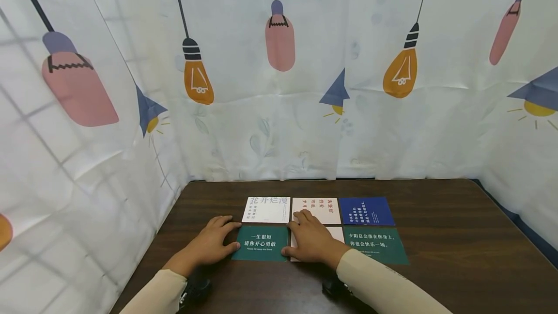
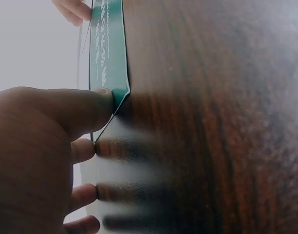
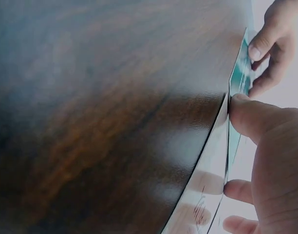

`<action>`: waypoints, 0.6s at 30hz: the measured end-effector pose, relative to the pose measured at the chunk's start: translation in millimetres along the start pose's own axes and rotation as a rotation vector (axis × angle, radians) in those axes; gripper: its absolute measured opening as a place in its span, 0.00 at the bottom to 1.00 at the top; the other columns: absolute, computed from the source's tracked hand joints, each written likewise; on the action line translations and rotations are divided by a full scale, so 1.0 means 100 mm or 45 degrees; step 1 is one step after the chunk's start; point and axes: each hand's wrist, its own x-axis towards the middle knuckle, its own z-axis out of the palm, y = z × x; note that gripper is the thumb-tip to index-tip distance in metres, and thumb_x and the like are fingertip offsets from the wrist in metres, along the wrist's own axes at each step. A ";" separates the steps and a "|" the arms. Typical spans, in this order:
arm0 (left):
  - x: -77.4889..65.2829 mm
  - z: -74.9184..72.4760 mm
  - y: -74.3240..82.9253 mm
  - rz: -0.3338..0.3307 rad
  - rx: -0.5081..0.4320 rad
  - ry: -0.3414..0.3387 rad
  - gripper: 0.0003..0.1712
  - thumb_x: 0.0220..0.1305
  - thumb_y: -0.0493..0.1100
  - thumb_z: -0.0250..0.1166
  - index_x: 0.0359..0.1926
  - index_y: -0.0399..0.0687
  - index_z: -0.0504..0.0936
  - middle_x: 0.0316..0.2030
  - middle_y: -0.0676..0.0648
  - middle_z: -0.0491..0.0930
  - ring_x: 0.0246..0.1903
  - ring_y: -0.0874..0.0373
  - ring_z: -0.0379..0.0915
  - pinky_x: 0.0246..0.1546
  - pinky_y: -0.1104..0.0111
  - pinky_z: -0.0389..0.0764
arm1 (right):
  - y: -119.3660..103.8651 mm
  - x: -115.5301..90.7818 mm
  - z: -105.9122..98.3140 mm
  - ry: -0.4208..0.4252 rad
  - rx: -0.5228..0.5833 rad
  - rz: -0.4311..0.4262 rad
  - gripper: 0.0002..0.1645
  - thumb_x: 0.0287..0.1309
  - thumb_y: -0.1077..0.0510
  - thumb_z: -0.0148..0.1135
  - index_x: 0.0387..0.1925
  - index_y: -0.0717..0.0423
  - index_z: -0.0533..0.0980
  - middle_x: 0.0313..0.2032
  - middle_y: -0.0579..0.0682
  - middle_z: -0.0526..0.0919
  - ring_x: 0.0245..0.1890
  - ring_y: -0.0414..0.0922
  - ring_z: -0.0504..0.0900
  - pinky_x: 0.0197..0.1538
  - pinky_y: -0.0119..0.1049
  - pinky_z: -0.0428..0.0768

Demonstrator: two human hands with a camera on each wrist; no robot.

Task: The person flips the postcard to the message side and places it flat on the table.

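Note:
A green card [image 1: 259,243] with white writing lies on the dark wooden table between the two hands. The left hand [image 1: 212,241] touches its left edge, the thumb [image 2: 98,109] at the near corner and the index finger at the far one. From the other side, the right hand [image 1: 315,237] rests its thumb [image 3: 246,117] at the card's right edge. This hand covers much of a white card [image 3: 207,180] in the front row, its other fingertips reaching the cards behind. Both hands have their fingers spread and fairly straight.
Behind lie a white card [image 1: 267,210] with grey writing, a pale card [image 1: 320,211] with red writing and a blue card [image 1: 367,211]. Another green card [image 1: 377,246] is at front right. A lamp-patterned curtain [image 1: 305,134] hangs beyond the table [image 1: 457,236].

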 end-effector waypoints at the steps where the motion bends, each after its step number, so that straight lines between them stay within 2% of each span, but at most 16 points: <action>1: 0.00 0.00 0.00 0.000 0.000 -0.001 0.33 0.66 0.55 0.70 0.68 0.48 0.77 0.70 0.34 0.65 0.71 0.31 0.55 0.63 0.35 0.62 | 0.00 0.00 0.00 0.000 0.004 0.001 0.45 0.57 0.27 0.65 0.64 0.54 0.76 0.68 0.57 0.69 0.70 0.55 0.64 0.71 0.49 0.63; 18: -0.01 -0.01 0.01 -0.006 0.003 -0.002 0.33 0.66 0.55 0.71 0.68 0.48 0.76 0.70 0.34 0.65 0.71 0.32 0.56 0.63 0.35 0.63 | -0.03 0.01 -0.05 0.046 0.095 -0.022 0.43 0.52 0.31 0.73 0.58 0.56 0.77 0.67 0.59 0.70 0.70 0.57 0.64 0.70 0.54 0.63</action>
